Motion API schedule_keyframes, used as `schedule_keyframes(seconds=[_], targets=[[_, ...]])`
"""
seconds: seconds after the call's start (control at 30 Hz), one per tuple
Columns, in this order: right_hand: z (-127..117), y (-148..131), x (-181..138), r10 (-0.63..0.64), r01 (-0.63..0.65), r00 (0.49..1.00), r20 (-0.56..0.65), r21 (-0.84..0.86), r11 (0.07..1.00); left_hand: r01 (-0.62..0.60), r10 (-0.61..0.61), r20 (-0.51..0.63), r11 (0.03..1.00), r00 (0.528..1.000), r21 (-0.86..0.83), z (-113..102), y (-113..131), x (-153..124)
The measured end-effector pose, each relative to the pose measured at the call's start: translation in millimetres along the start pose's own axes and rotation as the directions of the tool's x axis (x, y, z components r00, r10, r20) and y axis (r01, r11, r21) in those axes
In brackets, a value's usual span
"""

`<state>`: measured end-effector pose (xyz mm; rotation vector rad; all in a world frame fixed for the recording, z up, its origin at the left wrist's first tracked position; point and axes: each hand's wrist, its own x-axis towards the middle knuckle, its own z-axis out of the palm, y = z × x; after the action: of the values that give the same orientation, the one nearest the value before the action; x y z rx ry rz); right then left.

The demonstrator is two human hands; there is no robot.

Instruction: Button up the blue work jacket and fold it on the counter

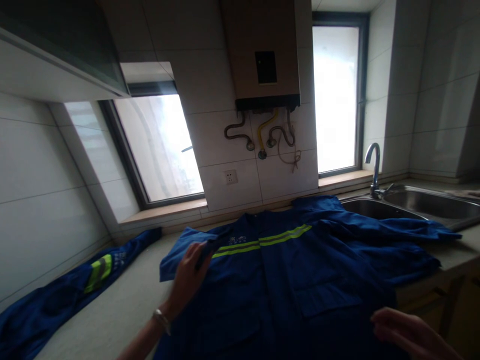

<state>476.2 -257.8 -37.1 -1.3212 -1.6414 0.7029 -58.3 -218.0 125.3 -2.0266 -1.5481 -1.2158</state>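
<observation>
A blue work jacket (277,280) with yellow-green and grey reflective stripes lies spread front up on the counter, its collar toward the wall. My left hand (193,267), with a bracelet at the wrist, is closed on dark cloth by the jacket's left shoulder. One sleeve (390,227) stretches right, over the sink's near edge. At the lower right, my right hand (410,327) is beside the jacket's edge with its fingers curled together. It is dim and slightly blurred, and whatever those fingers may hold is hidden.
Another blue garment (71,285) with a reflective band lies along the left wall on the counter (112,305). A steel sink (431,200) with a faucet (374,167) is at the right. A water heater (262,55) with pipes hangs above, and a wall cabinet (63,50) juts out upper left.
</observation>
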Motion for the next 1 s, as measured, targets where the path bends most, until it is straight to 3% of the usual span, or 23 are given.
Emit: schedule_keyframes(seconds=[0.07,0.13,0.27,0.4,0.6,0.83,1.0], targets=[[16,-36,8,-0.073,0.069,0.988,0.137,0.034,0.997,-0.040,0.057,0.133,0.991,0.989,-0.129,23,47,-13],[31,-75,17,-0.165,0.168,0.966,0.200,0.001,0.986,0.006,0.052,0.241,0.972,0.969,-0.235,35,86,-25],[57,-136,40,-0.394,0.395,0.892,0.223,0.043,0.918,0.131,0.031,0.411,0.924,0.911,-0.360,40,130,-37],[83,-157,66,-0.489,0.464,0.844,0.220,0.158,0.872,0.181,0.039,0.456,0.885,0.889,-0.429,38,137,-39],[108,-158,91,-0.596,0.533,0.769,0.233,0.282,0.798,0.163,0.082,0.482,0.881,0.872,-0.444,32,126,-41],[112,-154,94,-0.686,0.641,0.672,0.277,0.245,0.727,-0.124,0.283,0.369,0.908,0.885,-0.400,38,132,-55],[114,-148,96,-0.694,0.660,0.643,0.322,0.226,0.717,-0.161,0.308,0.411,0.921,0.858,-0.355,32,148,-58]])
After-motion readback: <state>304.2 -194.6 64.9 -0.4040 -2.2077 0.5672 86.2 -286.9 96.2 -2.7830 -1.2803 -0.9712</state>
